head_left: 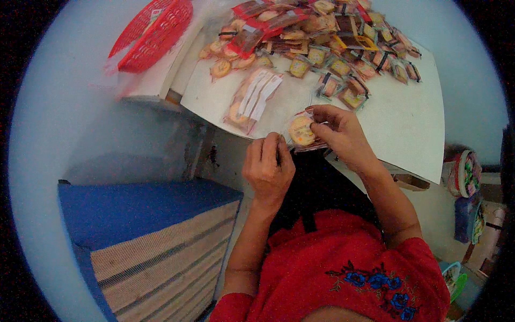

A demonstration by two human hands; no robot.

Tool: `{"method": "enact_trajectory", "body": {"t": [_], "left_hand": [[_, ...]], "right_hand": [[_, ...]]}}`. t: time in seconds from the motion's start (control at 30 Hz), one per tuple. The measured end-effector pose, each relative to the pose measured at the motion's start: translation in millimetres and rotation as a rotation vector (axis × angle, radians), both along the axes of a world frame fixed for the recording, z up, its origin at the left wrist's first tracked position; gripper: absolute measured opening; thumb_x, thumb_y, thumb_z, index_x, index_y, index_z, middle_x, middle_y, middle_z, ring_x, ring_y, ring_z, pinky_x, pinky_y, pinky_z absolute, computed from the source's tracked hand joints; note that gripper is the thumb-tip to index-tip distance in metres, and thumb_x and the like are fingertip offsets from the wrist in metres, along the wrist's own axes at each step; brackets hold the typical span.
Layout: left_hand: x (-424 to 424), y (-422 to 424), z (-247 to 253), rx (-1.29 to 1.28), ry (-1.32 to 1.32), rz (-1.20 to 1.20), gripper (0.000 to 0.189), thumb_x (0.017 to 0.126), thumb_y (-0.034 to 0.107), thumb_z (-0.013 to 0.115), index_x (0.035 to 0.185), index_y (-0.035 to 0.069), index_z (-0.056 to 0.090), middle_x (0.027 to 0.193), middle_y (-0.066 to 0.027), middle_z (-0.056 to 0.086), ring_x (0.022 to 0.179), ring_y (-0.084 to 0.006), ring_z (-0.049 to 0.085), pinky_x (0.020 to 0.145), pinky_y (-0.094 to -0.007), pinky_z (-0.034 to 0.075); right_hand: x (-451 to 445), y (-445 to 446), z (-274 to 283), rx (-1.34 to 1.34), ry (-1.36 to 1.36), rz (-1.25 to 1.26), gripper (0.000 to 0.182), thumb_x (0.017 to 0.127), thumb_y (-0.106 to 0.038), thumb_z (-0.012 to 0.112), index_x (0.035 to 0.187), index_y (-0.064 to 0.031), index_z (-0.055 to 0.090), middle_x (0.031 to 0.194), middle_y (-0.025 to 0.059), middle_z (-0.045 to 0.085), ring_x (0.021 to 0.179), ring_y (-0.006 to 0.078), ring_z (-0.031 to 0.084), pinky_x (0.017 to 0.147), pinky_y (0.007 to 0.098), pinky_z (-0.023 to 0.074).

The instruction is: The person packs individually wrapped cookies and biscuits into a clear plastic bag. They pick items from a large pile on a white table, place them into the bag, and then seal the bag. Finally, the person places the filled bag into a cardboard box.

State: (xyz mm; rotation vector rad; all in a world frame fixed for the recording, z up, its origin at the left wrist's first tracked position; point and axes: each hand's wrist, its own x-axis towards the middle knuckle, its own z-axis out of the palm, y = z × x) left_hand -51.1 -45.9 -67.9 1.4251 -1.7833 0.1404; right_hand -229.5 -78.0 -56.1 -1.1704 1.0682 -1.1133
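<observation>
My right hand (344, 135) pinches a clear plastic packet with a round, pale biscuit (301, 132) in it, over the front edge of the white table (410, 133). My left hand (268, 163) is just left of this packet, its fingers curled inward. Its fingertips are hidden, so I cannot tell whether they hold the packet's edge. Beyond the left hand lies a long clear bag (251, 98) of round biscuits with a white printed strip. Small wrapped square pieces (354, 93) lie just past my right hand.
A heap of wrapped biscuits and red-edged packets (277, 28) covers the table's far side. A red plastic basket (157, 38) stands tilted at the far left. Below left is a blue-topped rack with mesh sides (161, 261). Tubs (464, 173) stand at the right.
</observation>
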Motion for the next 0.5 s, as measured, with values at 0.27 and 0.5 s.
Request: {"method": "enact_trajectory", "body": {"t": [0.27, 0.5], "left_hand": [[-1, 1, 4, 0.001, -0.001, -0.023, 0.015, 0.085, 0.006, 0.068, 0.099, 0.003, 0.065, 0.085, -0.0148, 0.064, 0.073, -0.0333, 0.064, 0.062, -0.0414, 0.052], [-2, -1, 5, -0.02, 0.007, -0.037, 0.015, 0.087, 0.007, 0.066, 0.101, 0.003, 0.066, 0.086, -0.0152, 0.065, 0.074, -0.0341, 0.064, 0.062, -0.0424, 0.052]], "right_hand": [[12, -3, 25, 0.121, -0.072, -0.095, 0.036, 0.088, -0.009, 0.066, 0.12, 0.0071, 0.061, 0.105, 0.0147, 0.069, 0.09, 0.0182, 0.068, 0.079, 0.0291, 0.0564], [22, -17, 3, 0.013, 0.032, -0.06, 0.029, 0.088, -0.01, 0.065, 0.11, 0.0088, 0.065, 0.092, 0.0133, 0.072, 0.083, 0.0167, 0.069, 0.073, 0.0301, 0.0566]]}}
